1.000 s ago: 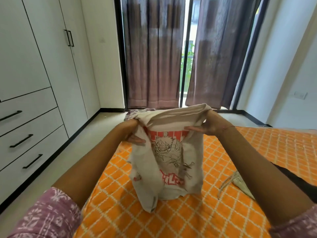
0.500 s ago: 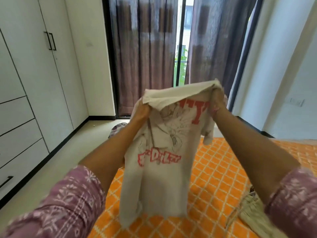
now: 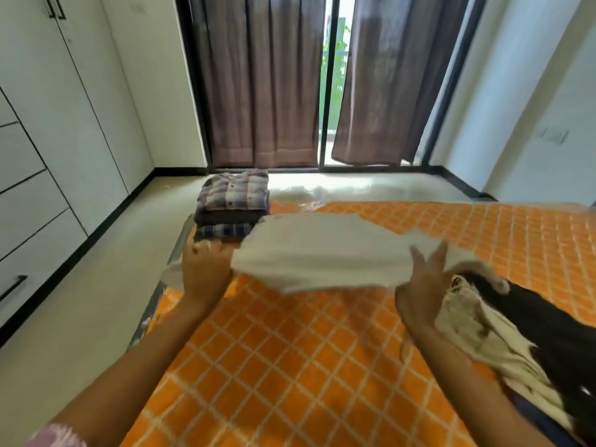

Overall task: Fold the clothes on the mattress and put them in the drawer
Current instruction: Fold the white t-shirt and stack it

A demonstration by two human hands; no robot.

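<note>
One orange quilted mattress [image 3: 322, 366], tiled floor [image 3: 96, 301]

The orange mattress [image 3: 322, 366] bears folded shirts [image 3: 233, 201] and unfolded clothes [image 3: 503, 333].

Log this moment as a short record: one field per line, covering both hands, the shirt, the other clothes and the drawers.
left hand: grips the left edge of the white shirt
right hand: grips the shirt's right edge
white shirt: spread out flat between the hands, above the orange mattress; blurred
folded stack: checked garments piled at the mattress's far left corner
unfolded pile: beige and dark clothes, at the right of the mattress
drawers: in the white wardrobe on the left, all closed
</note>
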